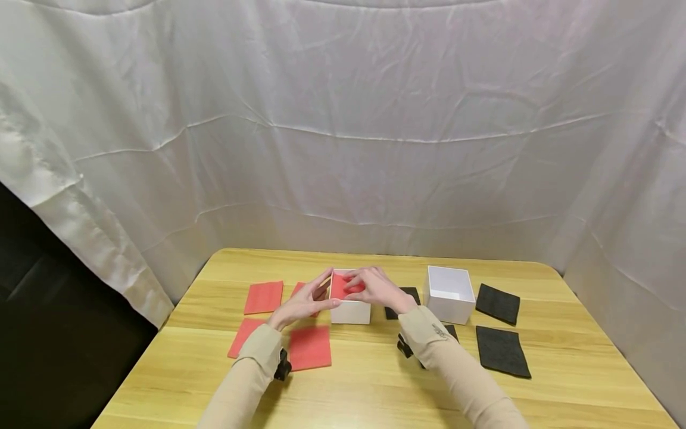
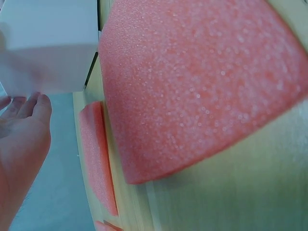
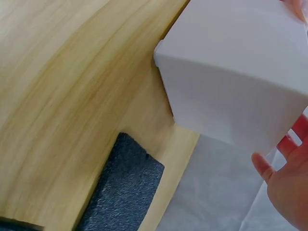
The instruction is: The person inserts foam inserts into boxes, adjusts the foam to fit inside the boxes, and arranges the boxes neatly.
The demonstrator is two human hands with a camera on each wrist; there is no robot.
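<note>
A white open-topped box (image 1: pixel 351 313) stands between my hands near the middle of the table, with a red foam sheet (image 1: pixel 339 286) inside it. My left hand (image 1: pixel 301 304) touches the box's left side, its thumb by the near corner; the left wrist view shows its fingertips at the rim. From the right, my right hand (image 1: pixel 379 288) reaches over the box, fingers down on the red sheet. In the right wrist view its thumb (image 3: pixel 262 167) is extended beside the rim, while the box wall hides part of the fingers.
Several red foam squares (image 1: pixel 311 347) lie to the left, one close below my left wrist. On the right stands a second white box (image 1: pixel 450 310) among several black foam squares (image 1: pixel 502 350), partly behind my right forearm. Pale curtains (image 1: pixel 375 179) hang behind the wooden table (image 1: pixel 364 387).
</note>
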